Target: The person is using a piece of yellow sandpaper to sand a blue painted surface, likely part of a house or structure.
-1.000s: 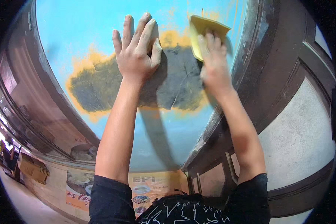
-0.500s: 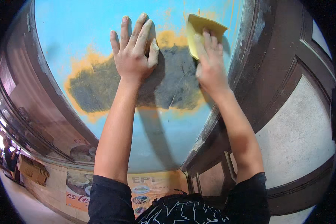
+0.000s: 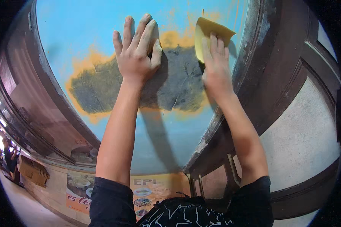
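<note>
A blue painted wall panel fills the upper middle, with a dark grey patch edged in orange across it. My left hand lies flat on the panel, fingers spread, overlapping the upper part of the patch. A yellow sheet of sandpaper is pressed to the surface under the fingers of my right hand, at the patch's upper right edge. The sheet's upper corner and right side stick out past my fingertips. Its face against the panel is hidden, and my thumb is hard to make out.
Dark worn frames border the panel at left and right. On the right stands a brown door with pale insets. Low behind me are an orange printed banner, a brown cardboard box and a person at far left.
My right hand and the sandpaper have shifted slightly right and down along the panel. My left hand stays almost in place.
</note>
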A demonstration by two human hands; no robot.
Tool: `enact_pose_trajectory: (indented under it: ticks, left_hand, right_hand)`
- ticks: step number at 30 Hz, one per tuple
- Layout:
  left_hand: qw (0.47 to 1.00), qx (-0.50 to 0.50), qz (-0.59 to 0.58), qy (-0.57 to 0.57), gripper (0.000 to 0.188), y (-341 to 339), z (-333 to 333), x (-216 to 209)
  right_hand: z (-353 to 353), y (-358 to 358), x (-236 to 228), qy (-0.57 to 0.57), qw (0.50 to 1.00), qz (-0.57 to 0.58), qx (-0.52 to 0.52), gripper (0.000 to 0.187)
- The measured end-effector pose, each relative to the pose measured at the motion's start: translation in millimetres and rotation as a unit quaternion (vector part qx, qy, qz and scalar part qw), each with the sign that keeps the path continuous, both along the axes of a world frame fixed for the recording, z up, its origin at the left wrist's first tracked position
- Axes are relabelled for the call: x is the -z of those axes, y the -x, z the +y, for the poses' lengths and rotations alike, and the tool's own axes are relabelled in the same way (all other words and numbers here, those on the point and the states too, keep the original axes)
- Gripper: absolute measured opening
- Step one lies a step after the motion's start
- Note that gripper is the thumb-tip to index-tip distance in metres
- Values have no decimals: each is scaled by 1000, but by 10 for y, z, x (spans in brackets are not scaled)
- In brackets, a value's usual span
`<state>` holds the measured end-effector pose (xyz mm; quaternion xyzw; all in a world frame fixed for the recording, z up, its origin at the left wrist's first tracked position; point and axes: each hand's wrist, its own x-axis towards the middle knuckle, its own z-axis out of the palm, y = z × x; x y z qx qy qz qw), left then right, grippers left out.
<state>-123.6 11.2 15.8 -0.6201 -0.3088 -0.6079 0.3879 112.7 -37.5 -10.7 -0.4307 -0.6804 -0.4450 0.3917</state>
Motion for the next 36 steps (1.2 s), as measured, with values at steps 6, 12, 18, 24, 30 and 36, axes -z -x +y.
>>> enact_pose_trajectory:
  ticks: [6, 12, 18, 24, 30, 36]
  left_hand:
    - [1000, -2, 1, -5, 48, -28, -11, 3]
    - [1000, -1, -2, -13, 48, -69, -5, 15]
    - [1000, -8, -1, -9, 47, -15, -29, 4]
    - [1000, -9, -6, -5, 45, -32, -26, -18]
    - [1000, 2, -2, -3, 49, 35, 14, -19]
    - [1000, 1, 1, 0, 49, 33, 5, 3]
  right_hand:
    - [-11, -8, 68, -3, 998, -58, -28, 56]
    - [40, -179, -270, -66, 997, -30, -16, 56]
    - [-49, 158, 43, -12, 996, -79, -26, 56]
    - [13, -76, -185, -32, 999, -10, -33, 58]
    - [62, 207, -28, -25, 1000, -10, -1, 60]
    - [-69, 262, -40, 37, 997, -55, -49, 55]
